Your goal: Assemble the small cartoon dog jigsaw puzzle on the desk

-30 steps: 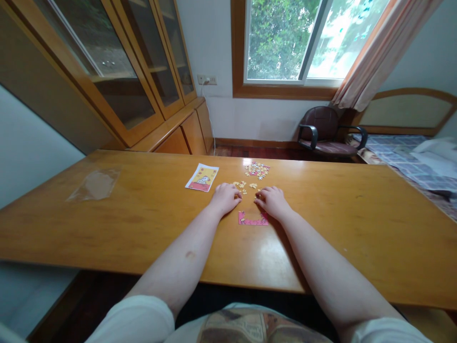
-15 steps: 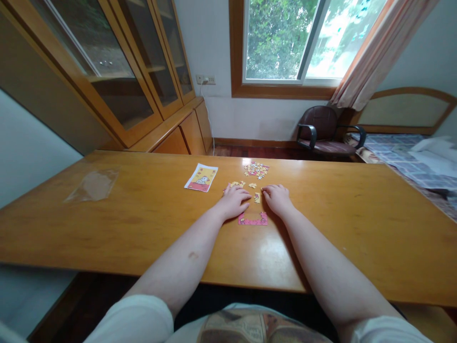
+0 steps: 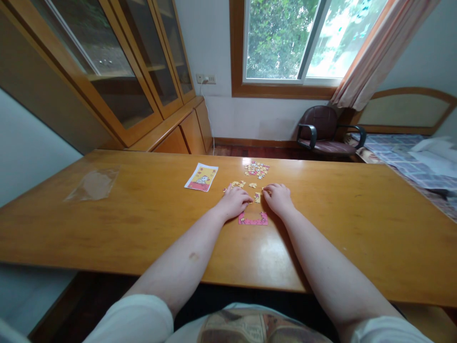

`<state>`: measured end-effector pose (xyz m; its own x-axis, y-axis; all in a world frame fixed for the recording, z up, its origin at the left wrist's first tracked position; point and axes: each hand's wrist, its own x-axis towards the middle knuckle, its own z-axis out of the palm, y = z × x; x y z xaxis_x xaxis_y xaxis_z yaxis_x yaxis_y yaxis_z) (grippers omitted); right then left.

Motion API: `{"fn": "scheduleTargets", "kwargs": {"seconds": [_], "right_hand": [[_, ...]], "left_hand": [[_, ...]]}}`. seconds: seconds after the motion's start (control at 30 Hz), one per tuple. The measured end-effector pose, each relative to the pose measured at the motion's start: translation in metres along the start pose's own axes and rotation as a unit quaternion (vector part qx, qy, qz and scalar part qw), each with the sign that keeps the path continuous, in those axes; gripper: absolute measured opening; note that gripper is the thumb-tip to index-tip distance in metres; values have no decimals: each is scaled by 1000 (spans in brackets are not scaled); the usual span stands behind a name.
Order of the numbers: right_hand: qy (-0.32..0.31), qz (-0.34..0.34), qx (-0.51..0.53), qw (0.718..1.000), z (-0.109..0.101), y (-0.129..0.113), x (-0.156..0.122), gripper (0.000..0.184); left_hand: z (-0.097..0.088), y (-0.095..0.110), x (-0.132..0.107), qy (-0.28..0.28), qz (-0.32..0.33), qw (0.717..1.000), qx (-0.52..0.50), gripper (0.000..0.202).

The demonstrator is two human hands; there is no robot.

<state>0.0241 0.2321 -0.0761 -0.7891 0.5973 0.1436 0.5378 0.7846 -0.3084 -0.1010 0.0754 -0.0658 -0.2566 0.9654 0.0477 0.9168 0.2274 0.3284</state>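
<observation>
Both my hands rest on a wooden table [image 3: 143,224] among small jigsaw pieces. My left hand [image 3: 233,202] lies with its fingers curled toward a small yellow piece [image 3: 257,197] lying between the hands. My right hand [image 3: 278,197] lies palm down with fingers bent, its fingertips at another tiny piece. Just in front of my wrists lies a joined pink strip of puzzle [image 3: 253,219]. Loose yellow pieces [image 3: 238,184] lie beyond my left hand, and a larger heap of pieces [image 3: 256,169] sits farther back.
A picture card [image 3: 201,177] with a yellow and red print lies left of the pieces. A clear plastic bag [image 3: 93,185] lies at the table's far left. Beyond the table stand a brown armchair [image 3: 323,131], glass-door wooden cabinets [image 3: 135,76] and a bed [image 3: 410,157].
My left hand has slid right and slightly nearer, toward the small yellow piece. My right hand has shifted a little to the right and away from me. The pink strip has stayed put.
</observation>
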Motion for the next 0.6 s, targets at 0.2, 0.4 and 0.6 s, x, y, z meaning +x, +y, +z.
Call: {"fn": "scheduleTargets", "kwargs": {"seconds": [0.2, 0.4, 0.6], "right_hand": [[20, -8, 20, 1000, 0, -1, 0, 26], [-1, -67, 25, 997, -3, -4, -3, 25], [-61, -122, -3, 991, -5, -5, -5, 22]], "left_hand": [[2, -3, 2, 7, 9, 1000, 8, 21], [6, -6, 3, 32, 11, 999, 15, 18], [6, -7, 4, 49, 11, 999, 8, 12]]}}
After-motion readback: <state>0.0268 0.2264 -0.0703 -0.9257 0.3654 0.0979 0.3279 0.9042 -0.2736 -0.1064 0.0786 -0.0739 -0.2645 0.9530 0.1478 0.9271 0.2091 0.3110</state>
